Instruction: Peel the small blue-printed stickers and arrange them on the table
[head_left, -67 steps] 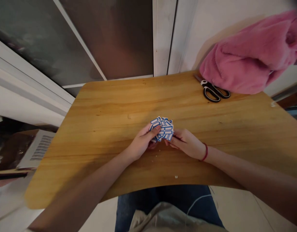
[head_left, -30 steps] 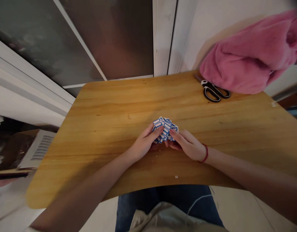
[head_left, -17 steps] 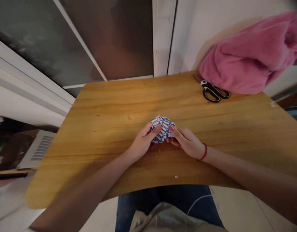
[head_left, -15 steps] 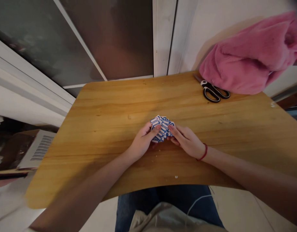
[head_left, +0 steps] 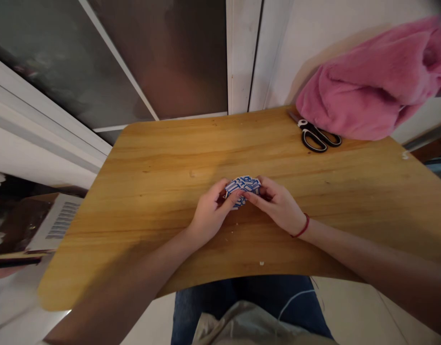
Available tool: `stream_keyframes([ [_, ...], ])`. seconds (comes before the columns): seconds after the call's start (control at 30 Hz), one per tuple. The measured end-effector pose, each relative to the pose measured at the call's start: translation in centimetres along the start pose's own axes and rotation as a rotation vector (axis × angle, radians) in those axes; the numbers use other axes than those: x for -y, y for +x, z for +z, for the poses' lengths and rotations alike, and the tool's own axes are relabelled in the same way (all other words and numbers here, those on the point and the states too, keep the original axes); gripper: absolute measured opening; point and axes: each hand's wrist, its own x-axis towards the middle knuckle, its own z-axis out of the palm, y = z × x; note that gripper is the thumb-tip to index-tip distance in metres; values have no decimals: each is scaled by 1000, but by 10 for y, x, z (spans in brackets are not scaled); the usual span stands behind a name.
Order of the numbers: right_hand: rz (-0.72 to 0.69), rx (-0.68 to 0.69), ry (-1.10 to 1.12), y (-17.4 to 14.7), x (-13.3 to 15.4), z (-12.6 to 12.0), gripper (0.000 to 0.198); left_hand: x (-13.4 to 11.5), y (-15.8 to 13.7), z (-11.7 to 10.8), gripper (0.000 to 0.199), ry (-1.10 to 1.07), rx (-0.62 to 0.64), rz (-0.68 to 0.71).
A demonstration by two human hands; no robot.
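Note:
Between my two hands, over the near middle of the wooden table (head_left: 163,158), is a bunch of small white cards with blue borders (head_left: 246,183), loosely overlapping. My left hand (head_left: 211,208) grips its left side, thumb across the front and fingers curled behind. On the opposite side my right hand (head_left: 279,203) holds it the same way, a red cord around that wrist. The two thumb tips nearly meet on the cards' face. Most of the other fingertips are hidden behind the bunch.
Black-handled scissors (head_left: 315,136) lie at the back right of the table, touching a pink plush cloth (head_left: 364,91). A small white scrap (head_left: 262,263) sits near the front edge. A carton (head_left: 58,220) stands left of the table.
My thumbs have moved closer together over the cards, and my right fingers have shifted up to the far edge. The bunch looks tilted and more gathered than before.

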Motion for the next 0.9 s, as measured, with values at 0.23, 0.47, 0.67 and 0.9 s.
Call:
stream_keyframes([
  [0.23, -60, -16, -130, -4, 4, -1, 26, 1, 0, -1, 23, -73, 94, -23],
  [0.47, -120, -142, -254, -6, 4, -4, 31, 4, 3, -2, 23, -347, 131, -85],
  [0.67, -53, -95, 47, 1, 0, -4, 31, 4, 8, -2, 10, -373, 155, -62],
  [0.9, 1, -103, 157, 3, -5, -3, 28, 5, 8, -3, 6, -184, 139, 29],
])
